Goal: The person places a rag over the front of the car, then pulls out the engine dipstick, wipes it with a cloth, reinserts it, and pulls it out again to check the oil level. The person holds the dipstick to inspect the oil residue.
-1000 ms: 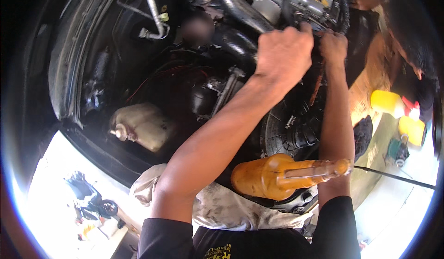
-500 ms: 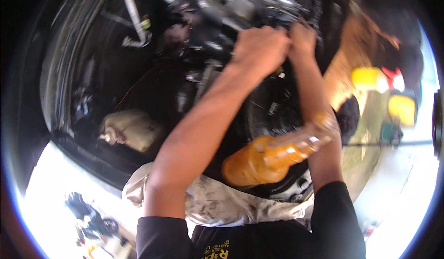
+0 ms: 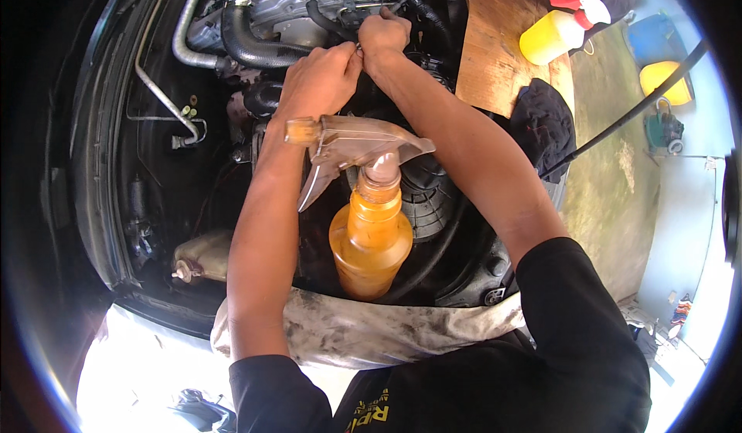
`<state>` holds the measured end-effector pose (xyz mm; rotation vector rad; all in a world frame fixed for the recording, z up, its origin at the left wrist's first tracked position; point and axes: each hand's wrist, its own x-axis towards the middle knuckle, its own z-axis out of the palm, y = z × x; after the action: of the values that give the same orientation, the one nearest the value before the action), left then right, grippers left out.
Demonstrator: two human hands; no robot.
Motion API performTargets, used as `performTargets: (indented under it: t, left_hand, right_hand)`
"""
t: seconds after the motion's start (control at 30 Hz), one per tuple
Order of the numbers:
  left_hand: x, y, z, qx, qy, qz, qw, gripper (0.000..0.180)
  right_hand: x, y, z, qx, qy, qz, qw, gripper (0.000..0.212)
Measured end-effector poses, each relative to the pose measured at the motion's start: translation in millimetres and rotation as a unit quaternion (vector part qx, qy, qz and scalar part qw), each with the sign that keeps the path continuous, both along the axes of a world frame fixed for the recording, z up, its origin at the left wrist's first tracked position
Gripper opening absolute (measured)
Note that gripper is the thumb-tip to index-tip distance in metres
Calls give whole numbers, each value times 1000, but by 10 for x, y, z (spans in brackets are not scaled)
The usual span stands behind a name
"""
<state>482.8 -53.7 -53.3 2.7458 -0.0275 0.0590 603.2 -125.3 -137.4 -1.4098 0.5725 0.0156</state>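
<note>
Over the engine, my left hand has its fingers curled down and closed at the end of a dark hose. Close against it, my right hand is closed in a fist beside thin hoses and cables. What lies in the fingers of either hand is hidden. Between my forearms is a spray bottle of orange-yellow liquid with a clear brownish trigger head, its nozzle pointing left across my left forearm. Neither hand touches this bottle, and its support cannot be made out.
A stained cloth covers the near edge of the engine bay. To the right, a yellow spray bottle stands on a brown board near a black cloth. A dark rod slants past them. At left sits a beige reservoir.
The view has shifted, so the engine and both hands appear further left. The orange-yellow bottle, earlier tilted with its head toward my right arm, now appears more upright. Both hands stay closed together.
</note>
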Motion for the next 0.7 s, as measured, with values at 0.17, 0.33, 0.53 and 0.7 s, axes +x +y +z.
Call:
performTargets:
  t: [0.17, 0.33, 0.53, 0.7]
  left_hand:
    - [117, 30, -73, -92, 2, -5, 996, 33]
    - [108, 28, -65, -159, 76, -8, 984, 37]
    - [146, 79, -137, -269, 83, -8, 960, 38]
    - [163, 155, -148, -289, 188, 22, 939, 37]
  right_hand:
    - [73, -28, 85, 39, -56, 8, 998, 41]
    - [53, -13, -40, 18, 9, 14, 1000, 39]
    - [124, -9, -27, 13, -53, 47, 997, 29]
    - [151, 3, -23, 75, 15, 58, 995, 26]
